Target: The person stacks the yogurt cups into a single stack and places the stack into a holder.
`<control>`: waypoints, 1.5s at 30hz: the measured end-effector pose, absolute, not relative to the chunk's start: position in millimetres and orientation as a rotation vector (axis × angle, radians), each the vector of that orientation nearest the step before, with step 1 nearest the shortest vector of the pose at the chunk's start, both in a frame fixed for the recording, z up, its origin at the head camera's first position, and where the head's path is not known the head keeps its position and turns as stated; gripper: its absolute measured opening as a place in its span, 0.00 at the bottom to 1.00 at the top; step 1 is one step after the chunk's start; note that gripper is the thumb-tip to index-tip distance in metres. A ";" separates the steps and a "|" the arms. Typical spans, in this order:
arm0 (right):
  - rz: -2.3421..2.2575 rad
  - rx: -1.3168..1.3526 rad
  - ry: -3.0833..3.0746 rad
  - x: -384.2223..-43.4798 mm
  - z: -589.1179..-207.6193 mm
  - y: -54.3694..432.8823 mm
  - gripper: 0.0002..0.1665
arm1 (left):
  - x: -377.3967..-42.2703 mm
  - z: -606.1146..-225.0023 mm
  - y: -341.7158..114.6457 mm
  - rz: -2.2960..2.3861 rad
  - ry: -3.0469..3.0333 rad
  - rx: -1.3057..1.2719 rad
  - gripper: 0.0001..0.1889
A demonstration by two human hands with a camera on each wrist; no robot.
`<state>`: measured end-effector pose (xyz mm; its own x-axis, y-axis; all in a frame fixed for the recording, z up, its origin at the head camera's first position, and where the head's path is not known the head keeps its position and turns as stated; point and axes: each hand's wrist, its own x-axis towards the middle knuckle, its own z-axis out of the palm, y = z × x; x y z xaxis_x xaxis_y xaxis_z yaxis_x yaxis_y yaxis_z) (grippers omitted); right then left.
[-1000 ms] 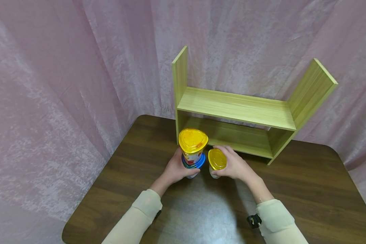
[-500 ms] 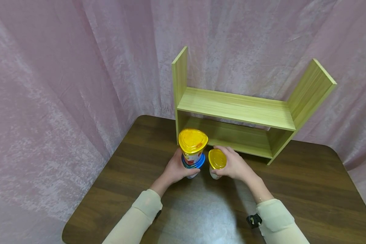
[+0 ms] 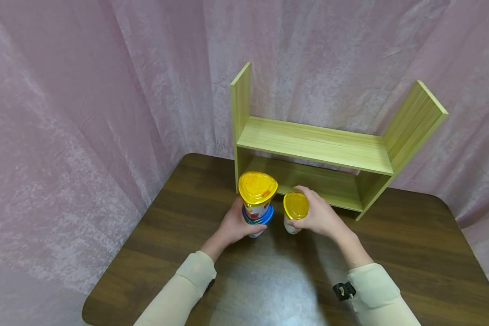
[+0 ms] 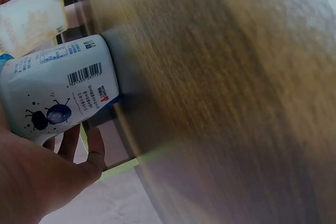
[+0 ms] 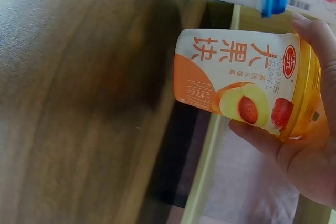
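In the head view, the blue-lidded cup [image 3: 265,218] hides fingers of the left hand [image 3: 233,224]. The right wrist view crops the right hand [image 5: 311,165].

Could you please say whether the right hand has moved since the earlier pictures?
Yes: in the head view, against the shelf, the right hand has shifted slightly rightward and upward.

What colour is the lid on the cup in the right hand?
The lid is yellow; it shows best in the head view.
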<state>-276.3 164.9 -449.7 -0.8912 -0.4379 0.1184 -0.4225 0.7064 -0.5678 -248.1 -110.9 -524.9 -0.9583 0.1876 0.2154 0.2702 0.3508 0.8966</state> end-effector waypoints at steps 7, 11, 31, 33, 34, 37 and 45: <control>-0.979 -0.675 2.897 -277.1 -431.5 166.6 0.55 | -248.5 -524.6 -110.6 -1.706 -2.528 -0.412 0.51; -0.983 -0.648 2.931 -277.2 -420.3 168.4 0.54 | -247.4 -523.9 -110.6 -1.695 -2.533 -0.405 0.51; -1.017 -0.702 3.060 -281.6 -372.9 166.3 0.49 | -248.6 -526.0 -111.1 -1.689 -2.515 -0.415 0.50; -1.032 -0.716 3.061 -280.8 -367.4 165.8 0.49 | -248.3 -525.5 -110.9 -1.687 -2.511 -0.421 0.50; -1.039 -0.720 3.061 -280.4 -364.8 165.5 0.48 | -248.1 -525.2 -110.8 -1.686 -2.510 -0.421 0.50; -1.054 -0.725 3.062 -279.7 -357.0 163.8 0.49 | -248.0 -524.6 -110.6 -1.692 -2.504 -0.419 0.51; -1.060 -0.730 3.068 -279.6 -336.7 156.5 0.49 | -248.2 -525.6 -110.8 -1.680 -2.509 -0.404 0.51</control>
